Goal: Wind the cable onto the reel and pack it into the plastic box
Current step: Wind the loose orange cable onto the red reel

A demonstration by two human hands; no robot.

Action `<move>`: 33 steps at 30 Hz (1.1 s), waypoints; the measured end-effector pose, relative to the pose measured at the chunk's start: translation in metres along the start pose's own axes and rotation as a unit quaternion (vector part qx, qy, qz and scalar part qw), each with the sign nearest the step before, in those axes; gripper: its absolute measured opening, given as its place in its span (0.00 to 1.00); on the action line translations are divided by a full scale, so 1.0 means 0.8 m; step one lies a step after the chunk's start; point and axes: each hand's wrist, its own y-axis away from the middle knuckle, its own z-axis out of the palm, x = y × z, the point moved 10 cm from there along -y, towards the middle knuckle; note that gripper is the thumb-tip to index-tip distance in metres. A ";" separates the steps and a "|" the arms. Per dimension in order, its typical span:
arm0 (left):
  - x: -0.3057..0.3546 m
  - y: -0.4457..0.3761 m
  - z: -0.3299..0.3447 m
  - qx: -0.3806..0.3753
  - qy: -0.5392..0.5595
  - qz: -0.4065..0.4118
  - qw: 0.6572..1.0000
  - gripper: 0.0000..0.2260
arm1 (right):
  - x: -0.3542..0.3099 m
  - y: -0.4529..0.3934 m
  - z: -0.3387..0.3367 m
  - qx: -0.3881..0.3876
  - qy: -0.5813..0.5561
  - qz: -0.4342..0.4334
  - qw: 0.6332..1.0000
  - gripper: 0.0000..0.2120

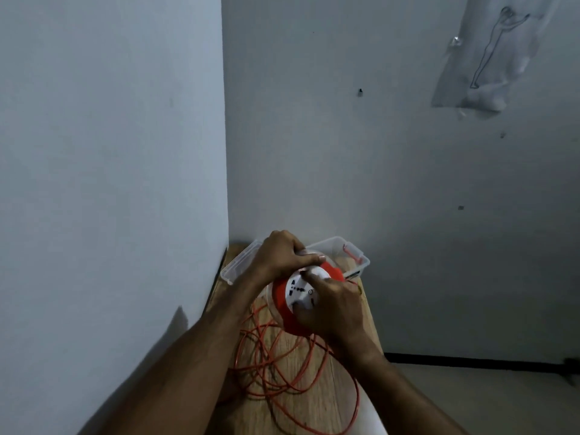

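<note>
From the head camera, the left hand (284, 251) grips the top rim of the orange reel (301, 296), held just above the wooden table (326, 390). The right hand (334, 304) pinches its white socket hub (299, 288). Loose orange cable (282, 368) (tangled loops) lies below; the clear plastic box (348, 249) sits behind.

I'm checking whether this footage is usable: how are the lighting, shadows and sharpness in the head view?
Head view: dim, bluish light; soft overall, no glare. The left hand and right hand on the reel look slightly blurred. The arms shadow the wooden table, yet the orange cable reads clearly. Wide-angle bending shows at the edges.
</note>
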 end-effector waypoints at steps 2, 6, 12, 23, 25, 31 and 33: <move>-0.003 0.005 -0.002 0.020 -0.001 -0.010 1.000 0.25 | 0.016 0.010 0.001 0.038 -0.065 0.133 0.988 0.25; 0.004 0.022 -0.004 0.056 -0.050 -0.007 0.997 0.25 | 0.042 0.051 0.023 0.097 -0.207 0.378 0.897 0.25; 0.008 0.030 -0.001 0.064 -0.060 -0.004 0.996 0.22 | 0.057 0.093 0.084 0.062 -0.432 0.589 0.681 0.25; -0.017 0.009 -0.010 0.004 -0.004 -0.055 0.998 0.26 | -0.044 0.036 0.012 -0.097 0.142 -0.228 0.958 0.34; -0.008 0.008 -0.009 -0.005 -0.010 -0.043 0.999 0.24 | -0.040 0.033 0.019 -0.129 0.158 -0.223 0.953 0.37; -0.001 0.007 -0.011 0.008 0.002 -0.039 0.999 0.28 | -0.042 0.018 -0.018 -0.025 0.151 -0.121 0.981 0.34; 0.002 0.010 -0.009 0.012 -0.012 -0.034 0.999 0.27 | -0.048 0.018 -0.025 0.006 0.138 -0.125 0.983 0.34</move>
